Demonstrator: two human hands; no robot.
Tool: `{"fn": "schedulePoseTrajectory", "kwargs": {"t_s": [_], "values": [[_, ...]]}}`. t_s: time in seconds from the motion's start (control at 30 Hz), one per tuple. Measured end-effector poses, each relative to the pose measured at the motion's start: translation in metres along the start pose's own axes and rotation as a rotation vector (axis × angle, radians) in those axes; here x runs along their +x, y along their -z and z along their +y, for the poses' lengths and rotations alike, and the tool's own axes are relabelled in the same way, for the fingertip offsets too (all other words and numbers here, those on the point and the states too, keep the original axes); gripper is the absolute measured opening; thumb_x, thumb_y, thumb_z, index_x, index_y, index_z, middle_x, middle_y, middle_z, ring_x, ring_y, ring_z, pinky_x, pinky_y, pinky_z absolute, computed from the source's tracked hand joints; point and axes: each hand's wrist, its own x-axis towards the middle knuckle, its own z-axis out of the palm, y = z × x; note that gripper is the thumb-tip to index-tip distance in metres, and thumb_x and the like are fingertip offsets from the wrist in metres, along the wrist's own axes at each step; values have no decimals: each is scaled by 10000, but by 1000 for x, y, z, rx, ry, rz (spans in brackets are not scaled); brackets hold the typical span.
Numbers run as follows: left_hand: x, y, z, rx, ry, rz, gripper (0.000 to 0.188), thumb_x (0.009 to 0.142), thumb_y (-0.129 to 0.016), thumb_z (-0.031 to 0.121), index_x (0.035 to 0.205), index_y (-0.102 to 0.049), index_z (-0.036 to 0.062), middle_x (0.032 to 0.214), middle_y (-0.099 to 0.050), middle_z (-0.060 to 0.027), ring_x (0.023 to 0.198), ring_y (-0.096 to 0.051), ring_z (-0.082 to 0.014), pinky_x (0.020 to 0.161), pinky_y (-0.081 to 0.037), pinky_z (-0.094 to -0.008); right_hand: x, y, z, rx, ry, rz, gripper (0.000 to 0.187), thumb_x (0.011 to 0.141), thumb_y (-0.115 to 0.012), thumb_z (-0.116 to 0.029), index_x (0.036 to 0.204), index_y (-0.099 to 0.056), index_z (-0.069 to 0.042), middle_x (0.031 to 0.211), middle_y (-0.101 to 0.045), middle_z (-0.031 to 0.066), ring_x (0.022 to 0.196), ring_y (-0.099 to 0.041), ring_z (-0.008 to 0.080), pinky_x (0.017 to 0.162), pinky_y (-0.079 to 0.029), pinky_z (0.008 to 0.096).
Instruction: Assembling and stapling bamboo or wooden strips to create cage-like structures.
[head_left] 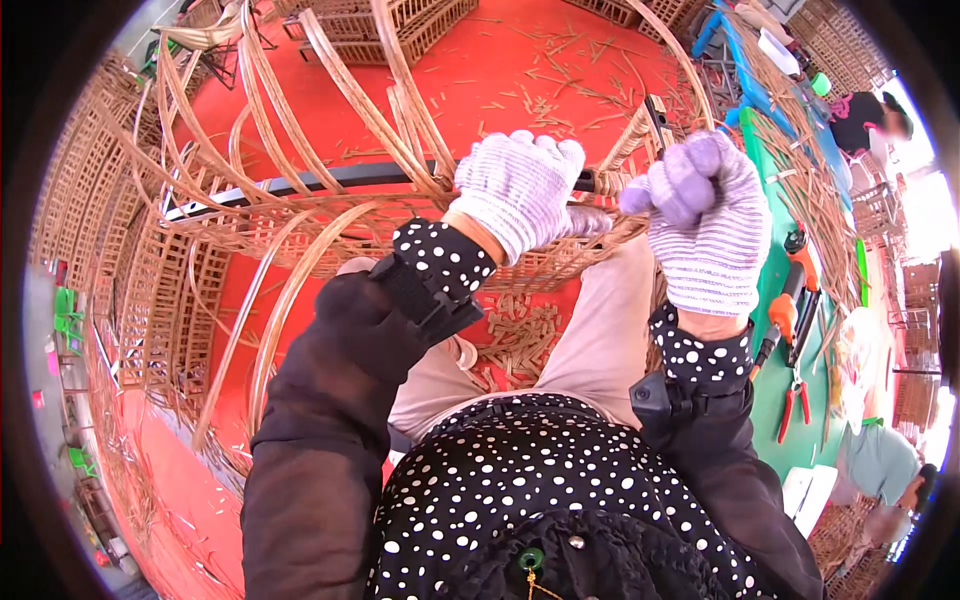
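Observation:
A half-woven rattan basket (345,240) lies across my lap, its long loose strands arching up and out on the left. A dark flat bar (375,172) runs along its upper edge. My left hand (515,190), in a white and purple striped glove, is closed around this edge near the basket's right part. At the right end, beside a wrapped corner (628,140), my right hand (705,225) is raised in a matching glove with its fingers curled in. Whatever lies inside those right fingers is hidden.
To my right, a green table (800,400) bears orange-handled tools (790,300), red-handled pliers (795,410) and rattan strips. Stacked woven baskets (130,270) stand at the left. Cut scraps (520,335) litter the red floor. Other people (880,460) are at the far right.

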Motion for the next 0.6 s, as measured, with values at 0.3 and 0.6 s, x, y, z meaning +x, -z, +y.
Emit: {"fn": "schedulePoseTrajectory", "kwargs": {"t_s": [0.3,0.6], "values": [[-12,3,-16,-67,-53,-51,597,656,-583,615,913,-542,78,851,-613,-127,820,-602,-279,687,-478,-407,-6,-40,18,-238,123,252,261,860,-406,-190,606,-368,-144,439,-232,-56,363,-256,101,406,-341,319],[-18,-6,-15,-114,-46,96,639,660,-517,681,859,-568,76,789,-618,-109,772,-611,-257,659,-477,-400,-8,-80,13,-453,157,333,305,839,-417,-186,555,-312,-149,428,-220,-49,339,-242,107,364,-339,297]]}}
